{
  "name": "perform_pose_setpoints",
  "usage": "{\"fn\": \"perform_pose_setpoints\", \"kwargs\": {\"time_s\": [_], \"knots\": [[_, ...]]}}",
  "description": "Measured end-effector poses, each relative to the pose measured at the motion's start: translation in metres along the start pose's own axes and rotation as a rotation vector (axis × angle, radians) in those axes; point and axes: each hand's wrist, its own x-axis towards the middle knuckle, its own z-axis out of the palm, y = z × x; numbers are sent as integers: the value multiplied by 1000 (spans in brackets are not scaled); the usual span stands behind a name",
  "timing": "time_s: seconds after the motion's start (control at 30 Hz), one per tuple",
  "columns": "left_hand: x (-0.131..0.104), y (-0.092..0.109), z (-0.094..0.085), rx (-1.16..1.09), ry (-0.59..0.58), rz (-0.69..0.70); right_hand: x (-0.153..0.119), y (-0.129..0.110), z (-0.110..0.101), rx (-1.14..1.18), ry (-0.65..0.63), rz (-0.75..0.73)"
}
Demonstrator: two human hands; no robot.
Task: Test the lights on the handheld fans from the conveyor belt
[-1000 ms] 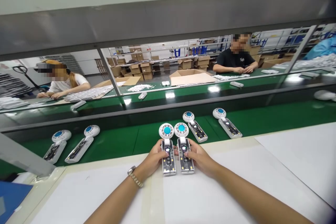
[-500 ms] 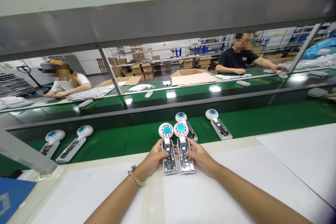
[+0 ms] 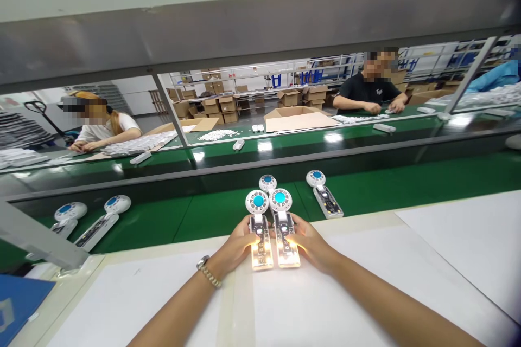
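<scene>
My left hand (image 3: 241, 239) is closed around the clear body of a small handheld fan (image 3: 256, 202), its thumb pressed on the front. My right hand (image 3: 312, 243) grips a matching handheld fan (image 3: 280, 200) the same way, thumb also on the front. Both fans stand side by side with their round, slotted white heads up and blue centres facing me. Warm yellow light glows from their lower bodies, where circuit boards show through. Just behind them lies another fan (image 3: 267, 182), its body mostly hidden.
A green conveyor belt (image 3: 228, 211) crosses behind the white worktop (image 3: 163, 293). It carries a fan (image 3: 325, 195) at right and two more at left, one partly behind a post (image 3: 44, 238). Beyond, two people work along a second belt (image 3: 195, 160) bearing white parts.
The lower bodies of both held fans have lit up yellow. Fans on the near belt have shifted left, while parts on the far belt moved right. The far-right person's arm has drawn in.
</scene>
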Motion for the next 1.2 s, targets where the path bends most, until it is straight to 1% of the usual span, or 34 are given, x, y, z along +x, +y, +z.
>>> {"fn": "perform_pose_setpoints", "kwargs": {"time_s": [0.17,0.3,0.43,0.53,0.67,0.87,1.2], "knots": [[1,-1,-1,15,-4,24,0,-3,4,-19,8,-24],[1,-2,-6,17,-30,17,-1,-4,4,-20,7,-3],[1,-3,-10,31,-60,7,0,-1,1,-4,8,-1],[0,-4,-11,32,-53,11,2,2,0,10,25,-7],[-1,-4,-10,31,-48,3,3,4,-1,21,14,-18],[-4,-1,-7,37,-77,32,3,6,-4,10,-29,-35],[-4,2,-1,35,-51,33,1,3,-3,3,-61,-35]]}}
